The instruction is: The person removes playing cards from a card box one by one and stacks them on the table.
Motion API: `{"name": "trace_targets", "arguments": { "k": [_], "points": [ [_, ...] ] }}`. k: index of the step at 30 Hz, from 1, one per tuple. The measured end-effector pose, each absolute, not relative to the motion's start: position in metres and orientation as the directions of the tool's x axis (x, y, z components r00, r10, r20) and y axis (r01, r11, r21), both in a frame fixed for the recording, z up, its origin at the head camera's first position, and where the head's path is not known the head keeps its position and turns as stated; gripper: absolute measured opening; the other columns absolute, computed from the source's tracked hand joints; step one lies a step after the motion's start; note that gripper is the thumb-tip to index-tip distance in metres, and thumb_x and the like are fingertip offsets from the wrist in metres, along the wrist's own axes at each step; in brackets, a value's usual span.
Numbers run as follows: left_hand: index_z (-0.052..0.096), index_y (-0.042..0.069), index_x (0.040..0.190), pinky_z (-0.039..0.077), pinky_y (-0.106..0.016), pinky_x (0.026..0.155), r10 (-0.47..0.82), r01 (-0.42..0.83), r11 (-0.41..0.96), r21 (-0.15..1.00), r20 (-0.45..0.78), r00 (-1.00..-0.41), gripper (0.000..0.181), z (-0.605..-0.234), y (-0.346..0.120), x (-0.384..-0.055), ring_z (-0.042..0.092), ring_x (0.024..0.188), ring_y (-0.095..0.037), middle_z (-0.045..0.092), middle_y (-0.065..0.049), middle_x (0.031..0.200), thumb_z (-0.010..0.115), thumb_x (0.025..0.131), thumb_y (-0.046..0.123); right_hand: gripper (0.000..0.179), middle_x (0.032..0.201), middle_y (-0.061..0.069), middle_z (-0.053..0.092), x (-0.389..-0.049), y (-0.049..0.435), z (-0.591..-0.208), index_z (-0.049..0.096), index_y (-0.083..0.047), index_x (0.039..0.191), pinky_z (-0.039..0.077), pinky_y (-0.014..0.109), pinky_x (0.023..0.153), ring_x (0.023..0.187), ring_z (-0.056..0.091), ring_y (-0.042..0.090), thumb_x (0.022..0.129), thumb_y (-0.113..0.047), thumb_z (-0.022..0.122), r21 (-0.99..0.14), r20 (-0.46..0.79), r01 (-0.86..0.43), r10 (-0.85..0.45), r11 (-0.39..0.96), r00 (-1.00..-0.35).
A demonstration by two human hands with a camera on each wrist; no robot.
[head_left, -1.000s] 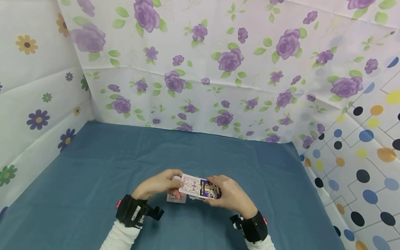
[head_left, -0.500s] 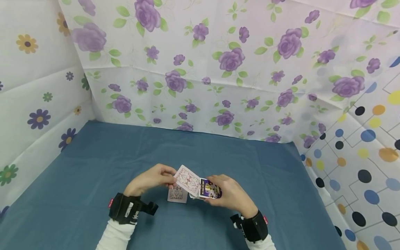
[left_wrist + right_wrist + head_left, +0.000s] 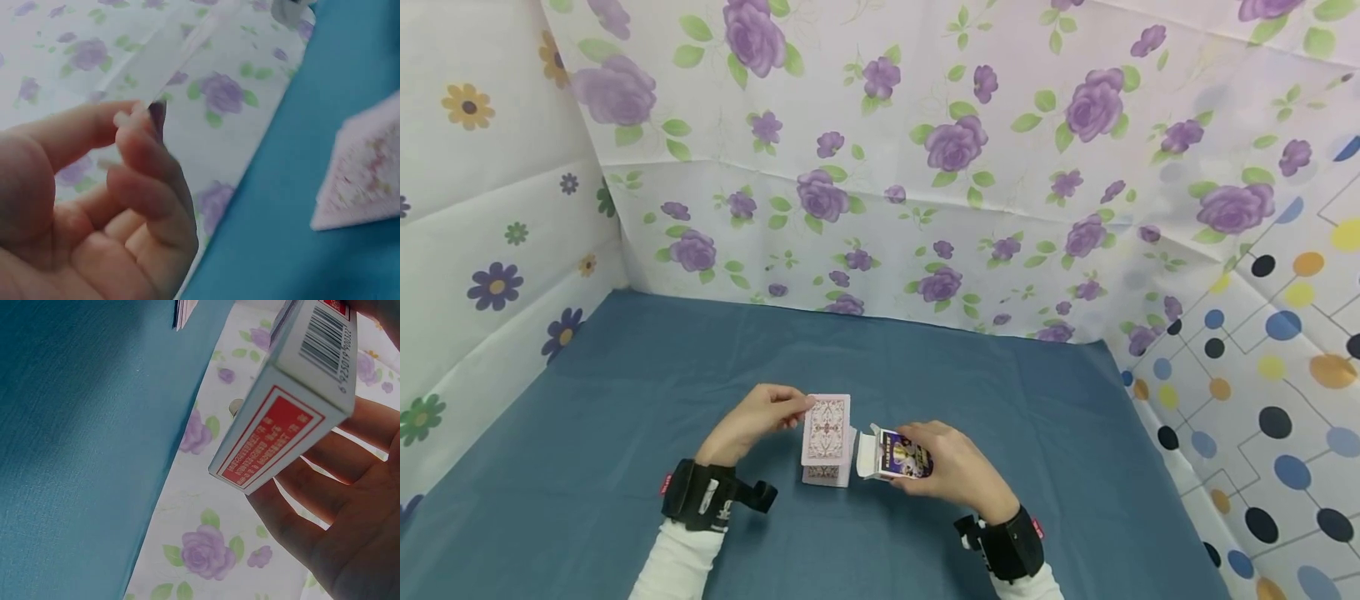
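My left hand pinches a playing card by its upper left corner, between thumb and fingertips. In the left wrist view this card shows thin, nearly edge-on. Its red-patterned back faces up in the head view, over a stack of cards on the cloth that it mostly hides. To the right, my right hand grips a purple-fronted card box, its open end and white flap turned toward the cards. A barcode and a red panel mark the box in the right wrist view.
Blue cloth covers the table. A floral sheet hangs along the back, with a flower-print sheet at left and a dotted sheet at right.
My left hand has drawn the card out of the box, moved it left and turned it upright over the stack. The right hand and box have stayed in place.
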State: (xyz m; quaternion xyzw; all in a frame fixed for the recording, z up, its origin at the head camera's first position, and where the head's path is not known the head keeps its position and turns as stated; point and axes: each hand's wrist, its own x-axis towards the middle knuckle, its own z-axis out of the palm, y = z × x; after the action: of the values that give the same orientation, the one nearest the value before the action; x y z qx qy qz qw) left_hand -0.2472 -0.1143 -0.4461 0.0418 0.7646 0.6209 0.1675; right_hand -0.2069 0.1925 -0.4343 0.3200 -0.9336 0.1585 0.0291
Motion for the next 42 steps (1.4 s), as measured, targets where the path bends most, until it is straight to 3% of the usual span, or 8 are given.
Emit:
{"name": "trace_targets", "arguments": {
  "k": [6, 15, 21, 32, 37, 42],
  "points": [
    [0.069, 0.001, 0.081, 0.041, -0.026, 0.059, 0.182, -0.180, 0.308, 0.934, -0.243, -0.953, 0.024, -0.468, -0.106, -0.253, 0.049, 0.059, -0.011, 0.056, 0.002, 0.064, 0.063, 0.094, 0.021, 0.062, 0.121, 0.008, 0.066, -0.207, 0.193, -0.434, 0.062, -0.009, 0.128, 0.052, 0.034, 0.081, 0.103, 0.064, 0.017, 0.078, -0.041, 0.078, -0.286, 0.154, -0.601, -0.583, 0.747, -0.798],
    [0.072, 0.000, 0.071, 0.040, -0.025, 0.051, 0.018, -0.165, 0.486, 0.858, -0.199, -0.980, 0.021, -0.485, -0.087, -0.245, 0.056, 0.049, -0.013, 0.061, -0.004, 0.056, 0.071, 0.087, 0.014, 0.061, 0.120, 0.007, 0.067, -0.207, 0.194, -0.437, 0.062, -0.010, 0.128, 0.051, 0.033, 0.082, 0.101, 0.063, 0.015, 0.078, -0.042, 0.078, -0.289, 0.147, -0.599, -0.583, 0.747, -0.799],
    [0.071, 0.002, 0.066, 0.038, -0.026, 0.048, 0.001, -0.090, 0.570, 0.817, -0.111, -0.994, 0.023, -0.487, -0.081, -0.242, 0.054, 0.047, -0.015, 0.060, -0.005, 0.052, 0.071, 0.086, 0.014, 0.061, 0.120, 0.007, 0.067, -0.208, 0.194, -0.438, 0.063, -0.010, 0.127, 0.052, 0.033, 0.082, 0.102, 0.064, 0.016, 0.078, -0.042, 0.078, -0.284, 0.149, -0.602, -0.585, 0.747, -0.797],
    [0.068, 0.001, 0.063, 0.038, -0.025, 0.045, -0.035, -0.065, 0.613, 0.787, -0.055, -0.998, 0.023, -0.490, -0.077, -0.242, 0.051, 0.045, -0.014, 0.059, -0.006, 0.051, 0.073, 0.083, 0.009, 0.059, 0.118, 0.005, 0.068, -0.209, 0.193, -0.439, 0.063, -0.012, 0.127, 0.050, 0.028, 0.076, 0.095, 0.062, 0.011, 0.079, -0.045, 0.077, -0.286, 0.140, -0.598, -0.585, 0.749, -0.799],
    [0.068, 0.002, 0.070, 0.037, -0.025, 0.049, 0.043, -0.031, 0.597, 0.802, -0.070, -0.997, 0.021, -0.477, -0.076, -0.240, 0.050, 0.050, -0.014, 0.060, -0.006, 0.057, 0.068, 0.088, 0.012, 0.059, 0.117, 0.005, 0.068, -0.209, 0.192, -0.439, 0.063, -0.013, 0.126, 0.050, 0.028, 0.076, 0.095, 0.063, 0.012, 0.079, -0.046, 0.076, -0.278, 0.151, -0.606, -0.589, 0.745, -0.794],
    [0.069, 0.001, 0.091, 0.043, -0.029, 0.059, 0.357, 0.101, 0.436, 0.894, -0.069, -0.932, 0.018, -0.447, -0.069, -0.229, 0.060, 0.068, -0.028, 0.066, -0.017, 0.078, 0.062, 0.094, 0.018, 0.058, 0.116, 0.004, 0.068, -0.209, 0.192, -0.439, 0.063, -0.013, 0.126, 0.050, 0.028, 0.076, 0.095, 0.063, 0.012, 0.080, -0.046, 0.076, -0.283, 0.159, -0.618, -0.600, 0.733, -0.784]
  ]
}}
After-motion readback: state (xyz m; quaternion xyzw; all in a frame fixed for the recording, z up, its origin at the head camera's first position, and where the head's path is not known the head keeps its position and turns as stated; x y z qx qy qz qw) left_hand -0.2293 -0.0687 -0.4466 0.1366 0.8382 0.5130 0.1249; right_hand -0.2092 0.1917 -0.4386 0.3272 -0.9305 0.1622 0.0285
